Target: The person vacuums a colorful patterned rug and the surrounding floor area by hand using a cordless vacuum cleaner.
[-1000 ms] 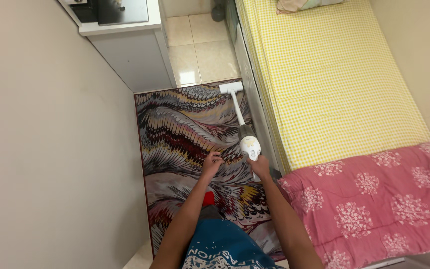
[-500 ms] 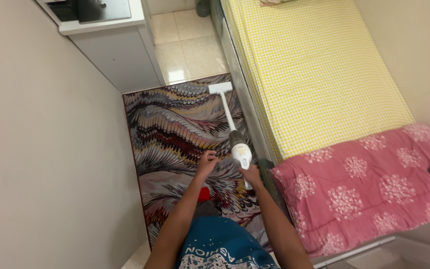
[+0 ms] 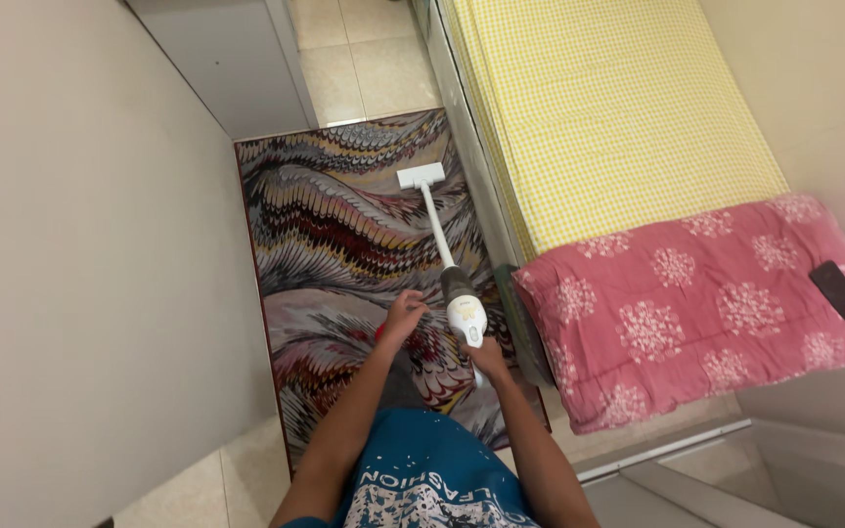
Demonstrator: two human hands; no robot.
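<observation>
White slim plastic stick vacuum (image 3: 447,264): likely light, stiff; right hand (image 3: 487,358) clamped on near-end handle, left hand (image 3: 405,316) loose, empty, above swirl-patterned rug (image 3: 344,235).

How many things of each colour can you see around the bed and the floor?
White: 1, the stick vacuum that the right hand holds
Yellow: 1, the checked sheet
Pink: 1, the flowered blanket
Black: 1, the flat phone on the blanket
Many colours: 1, the swirly rug below the free left hand
Total: 5
</observation>
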